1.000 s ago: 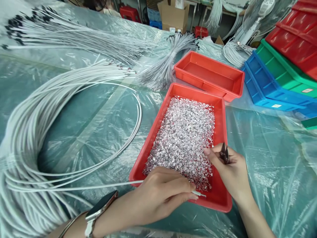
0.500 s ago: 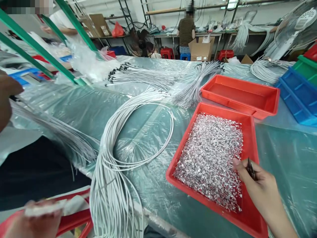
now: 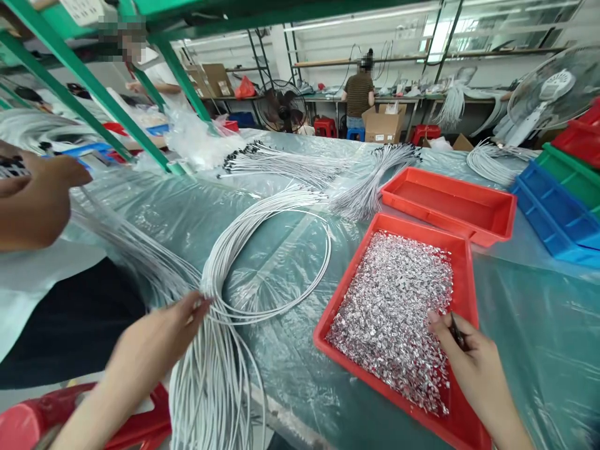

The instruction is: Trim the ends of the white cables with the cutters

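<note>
My left hand point(image 3: 152, 344) reaches to a thick looped bundle of white cables point(image 3: 220, 269) that hangs over the table edge. Its fingertips touch the strands and nothing is closed in the hand. My right hand point(image 3: 475, 365) rests at the near right side of a red tray point(image 3: 462, 250) and pinches a small dark tool point(image 3: 457, 332). The tray is filled with small shiny metal pieces point(image 3: 391, 312).
Another person's hand point(image 3: 35, 200) at the left holds a sheaf of thin cables. An empty red tray point(image 3: 450, 200), blue bins point(image 3: 555, 215) and cable bundles point(image 3: 281, 162) lie behind. A red stool point(image 3: 135, 415) stands below the table. People work at the benches beyond.
My left hand left the tray and the single cable end, swung low to the left, then came up to the cable bundle. The view lifted and turned left. My right hand stayed put.
</note>
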A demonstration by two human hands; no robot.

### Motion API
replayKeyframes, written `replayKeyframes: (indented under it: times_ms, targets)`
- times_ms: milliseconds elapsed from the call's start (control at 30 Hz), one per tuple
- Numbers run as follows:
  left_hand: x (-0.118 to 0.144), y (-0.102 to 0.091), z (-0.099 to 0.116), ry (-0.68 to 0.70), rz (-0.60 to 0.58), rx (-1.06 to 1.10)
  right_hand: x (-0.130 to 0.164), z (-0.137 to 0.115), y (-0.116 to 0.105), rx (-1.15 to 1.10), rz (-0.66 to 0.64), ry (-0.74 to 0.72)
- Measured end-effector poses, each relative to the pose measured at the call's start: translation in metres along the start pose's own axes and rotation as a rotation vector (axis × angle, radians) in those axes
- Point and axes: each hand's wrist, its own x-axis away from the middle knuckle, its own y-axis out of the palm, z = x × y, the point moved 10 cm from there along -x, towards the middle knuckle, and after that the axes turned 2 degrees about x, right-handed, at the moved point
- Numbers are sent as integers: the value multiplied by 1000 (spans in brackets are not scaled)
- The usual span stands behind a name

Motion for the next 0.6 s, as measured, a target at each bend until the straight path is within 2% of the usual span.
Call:
replayKeyframes:
  times_ms: [67,133,200,267,333,400,500,600]
  targets:
    - [-32,47,35,85,-130,-22,-1,-3,2,-2,-16,-19]
    - [-72,96,72,145,-202,11,-1,-6,1,-17,-2,-38]
    - [-107,135,97,125,-203,20,-2,-9,0,-33,16,-60]
    - [-128,162,109,81,-178,39,-3,-11,1,-39,15,-79]
    - [-134,176,111,59,-155,85,-3,-11,3,-40,4,-86]
    - [-129,179,109,66,-134,157,-3,-12,5,-38,-4,-84]
    - [-111,171,114,117,-102,308,-1,-13,7,-40,-18,-73]
    - [-80,160,140,214,-124,520,0,-13,8,-45,-33,-65]
